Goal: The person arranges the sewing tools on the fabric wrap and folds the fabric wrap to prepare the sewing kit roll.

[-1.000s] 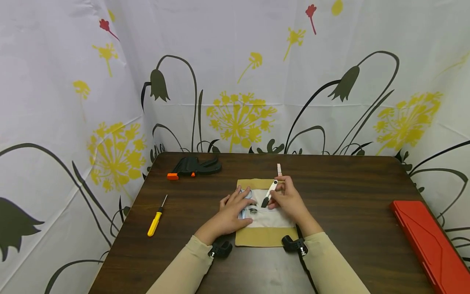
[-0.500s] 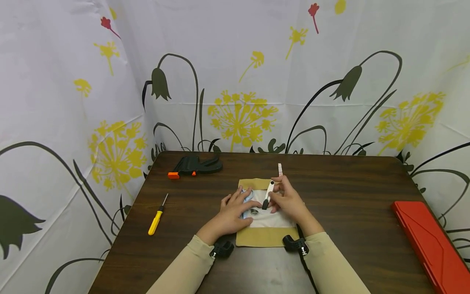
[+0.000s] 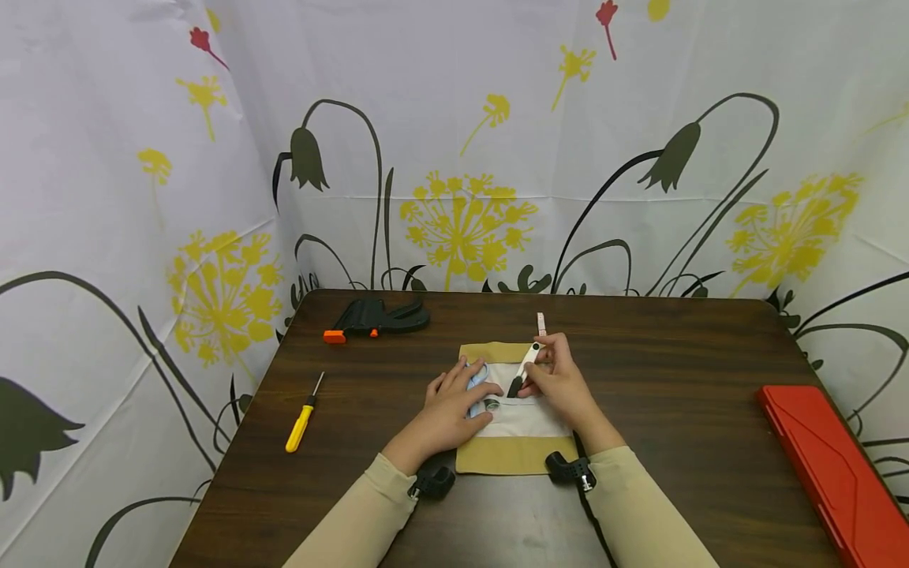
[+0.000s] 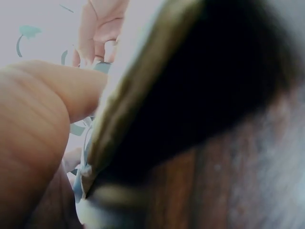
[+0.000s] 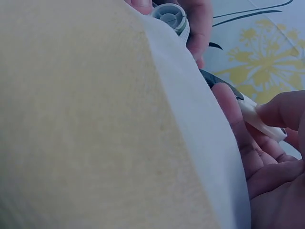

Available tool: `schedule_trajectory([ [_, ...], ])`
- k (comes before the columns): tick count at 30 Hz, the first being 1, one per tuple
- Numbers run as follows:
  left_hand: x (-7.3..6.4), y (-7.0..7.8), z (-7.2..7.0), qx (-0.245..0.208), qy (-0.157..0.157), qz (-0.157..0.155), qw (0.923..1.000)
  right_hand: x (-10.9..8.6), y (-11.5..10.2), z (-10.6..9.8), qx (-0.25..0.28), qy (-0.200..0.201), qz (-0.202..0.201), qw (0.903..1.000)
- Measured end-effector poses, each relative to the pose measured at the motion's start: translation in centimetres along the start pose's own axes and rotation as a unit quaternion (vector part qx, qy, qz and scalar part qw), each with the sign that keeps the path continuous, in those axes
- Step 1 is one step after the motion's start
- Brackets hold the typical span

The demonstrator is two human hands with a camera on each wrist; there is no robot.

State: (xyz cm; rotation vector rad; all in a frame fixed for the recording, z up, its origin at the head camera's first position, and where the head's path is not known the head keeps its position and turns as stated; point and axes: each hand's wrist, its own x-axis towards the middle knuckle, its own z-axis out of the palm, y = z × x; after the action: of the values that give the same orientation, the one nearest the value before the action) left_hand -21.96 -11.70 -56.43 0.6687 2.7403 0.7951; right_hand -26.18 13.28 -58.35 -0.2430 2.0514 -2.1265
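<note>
A fabric pouch (image 3: 514, 456) with tan bands and a white middle lies in front of me. My left hand (image 3: 454, 406) rests spread over its left side, fingers extended, beside a small thread spool (image 3: 491, 404) and something light blue and looped (image 3: 479, 377). In the right wrist view the spool (image 5: 171, 19) shows between the left thumb and fingers. My right hand (image 3: 557, 379) pinches a slim white tool with a dark end (image 3: 529, 361), that end pointing down at the white pocket edge. The left wrist view shows the left thumb (image 4: 52, 95) against the pouch edge.
A pale strip with reddish marks (image 3: 541, 323) sticks out beyond the right hand. On the left lie a yellow screwdriver (image 3: 299, 428) and, farther back, a black clamp with orange pads (image 3: 379, 317). A red case (image 3: 827, 473) occupies the right edge of the table.
The white tool swung more upright half a second ago and now leans right again, its dark end still near the pocket. The left hand stays over the pouch's left side.
</note>
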Motion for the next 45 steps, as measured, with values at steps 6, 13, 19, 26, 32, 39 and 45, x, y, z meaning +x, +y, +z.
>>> schedule_trajectory([
  [6,-0.1,0.1,-0.1,-0.004,-0.005,0.006,1.0000,-0.2,0.2,-0.2,-0.032,-0.013,-0.001,0.9994],
  [13,-0.1,0.3,0.1,-0.001,0.004,0.002,1.0000,-0.1,0.0,-0.3,-0.015,-0.003,0.046,0.9988],
  [19,-0.2,-0.2,-0.2,-0.022,-0.008,0.018,0.9996,0.0,-0.1,-0.1,0.015,0.014,0.046,0.9987],
  [26,-0.4,-0.9,-0.5,-0.045,-0.030,0.051,0.9972,-0.1,0.1,-0.1,0.012,0.005,0.025,0.9996],
  [32,-0.5,-1.0,-0.3,-0.003,-0.045,0.052,0.9976,-0.1,0.1,-0.1,0.001,-0.008,0.018,0.9998],
  [39,-0.6,-0.9,-0.3,0.003,-0.047,0.055,0.9974,-0.2,0.0,-0.1,-0.020,-0.018,0.014,0.9995],
  [45,-0.6,-0.7,-0.4,-0.001,-0.043,0.059,0.9974,-0.1,-0.2,0.0,-0.028,-0.021,0.011,0.9993],
])
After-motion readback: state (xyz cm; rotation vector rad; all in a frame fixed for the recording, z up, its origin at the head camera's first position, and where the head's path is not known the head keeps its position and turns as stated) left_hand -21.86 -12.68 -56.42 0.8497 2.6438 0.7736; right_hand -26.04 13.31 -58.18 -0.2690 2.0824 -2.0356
